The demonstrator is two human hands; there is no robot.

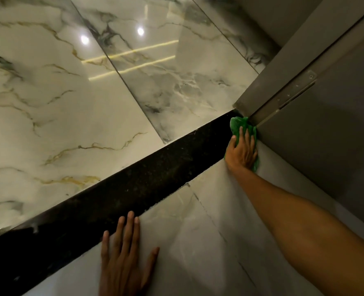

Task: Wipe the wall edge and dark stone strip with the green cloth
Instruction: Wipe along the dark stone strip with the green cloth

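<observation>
Green cloth sits bunched at the far end of the dark stone strip, right where the strip meets the grey wall edge. The right hand lies flat on top of it, fingers spread and pointing toward the corner, pressing the cloth down rather than pinching it; much of the cloth is hidden under the palm, with only a green fringe showing along the hand's right side. The left hand rests open on the pale marble tile beside the near stretch of the strip, its fingertips just reaching the dark stone's edge, holding nothing. Its wrist is cut off by the bottom of the view. A metal hinge runs along the grey panel above the cloth. Glossy veined marble floor beyond the strip reflects ceiling lights.
</observation>
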